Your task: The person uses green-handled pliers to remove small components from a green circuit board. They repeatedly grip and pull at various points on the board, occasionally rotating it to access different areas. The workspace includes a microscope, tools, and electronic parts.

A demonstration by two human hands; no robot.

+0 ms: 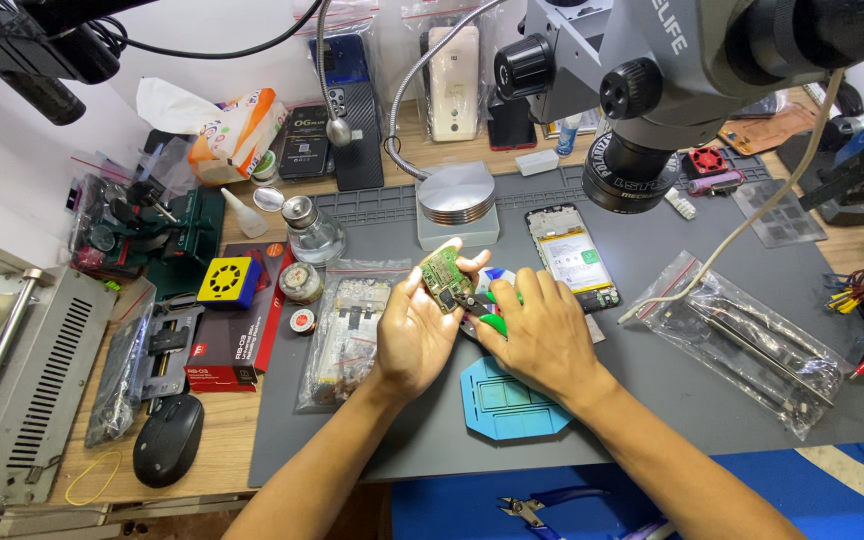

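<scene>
My left hand [414,335] holds a small green circuit board [442,276] upright between thumb and fingers, above the grey work mat [652,380]. My right hand [542,335] grips a small tool with green handles [492,320], its tip touching the board's lower edge. Just beyond my hands lies an opened phone [574,258] with its battery showing. A blue plastic holder [508,400] sits on the mat under my right wrist.
A microscope head [632,90] hangs over the mat's far right. Clear bags [747,345] [347,335] of parts lie on both sides. A round metal base [457,195], glass bottle [312,232], black mouse [168,438] and blue-handled cutters [542,503] lie around.
</scene>
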